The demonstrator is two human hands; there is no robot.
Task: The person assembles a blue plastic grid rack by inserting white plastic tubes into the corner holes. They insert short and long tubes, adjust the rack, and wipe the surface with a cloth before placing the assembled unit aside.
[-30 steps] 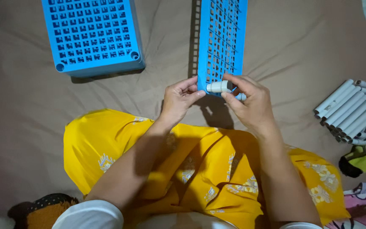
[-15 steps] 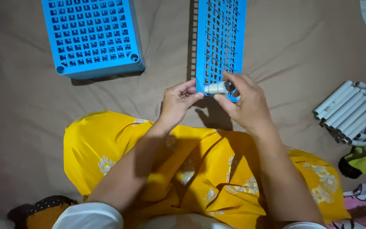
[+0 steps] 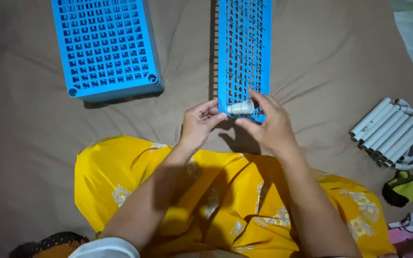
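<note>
The right hand [image 3: 268,126] is pinching a small white connector [image 3: 241,108] against the near corner of a blue lattice panel [image 3: 244,48], which the left hand [image 3: 199,122] is gripping by its edge. A second blue panel [image 3: 106,45] is lying flat on the brown sheet [image 3: 25,143], with white tubes [image 3: 390,131] well apart.

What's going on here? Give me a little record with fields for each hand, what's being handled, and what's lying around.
left hand: grips the near corner of the blue grid panel
right hand: pinches a small white plug against the panel's near edge
panel: stands tilted on its edge on the brown sheet
nearby, left: blue grid tray, lying flat
nearby, right: bundle of white tubes
</note>
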